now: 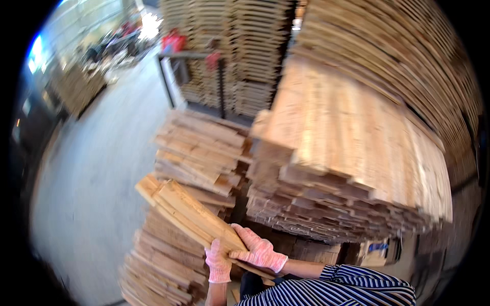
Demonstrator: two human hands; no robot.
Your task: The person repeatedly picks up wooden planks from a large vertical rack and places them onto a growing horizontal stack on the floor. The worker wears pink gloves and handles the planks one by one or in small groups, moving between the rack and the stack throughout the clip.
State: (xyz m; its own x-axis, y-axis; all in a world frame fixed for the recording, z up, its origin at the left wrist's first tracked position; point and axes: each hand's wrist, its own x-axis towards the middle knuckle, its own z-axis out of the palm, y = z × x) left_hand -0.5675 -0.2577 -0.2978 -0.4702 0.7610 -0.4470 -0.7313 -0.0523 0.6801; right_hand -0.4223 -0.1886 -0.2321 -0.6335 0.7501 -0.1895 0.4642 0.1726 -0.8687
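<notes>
Two or more boards (191,211) are held together in both hands, to the left of the big plank stack (352,122) and apart from its near ends. The left hand (218,262), in a pinkish-white knit glove, closes round their near end with its thumb on top; the right hand (259,250), gloved alike, grips their right edge, fingers stretched along the wood. Left of the big plank stack lie a lower board pile (196,145) and, nearer the person, another heap of boards (158,260). Beyond the stack's far left corner stand a dark metal frame (191,55) with a red bundle (173,42) on top and tall slat stacks (260,56). Below the stack's near side, a pale object (376,251) carries a blue mark (378,247), too blurred to read.
</notes>
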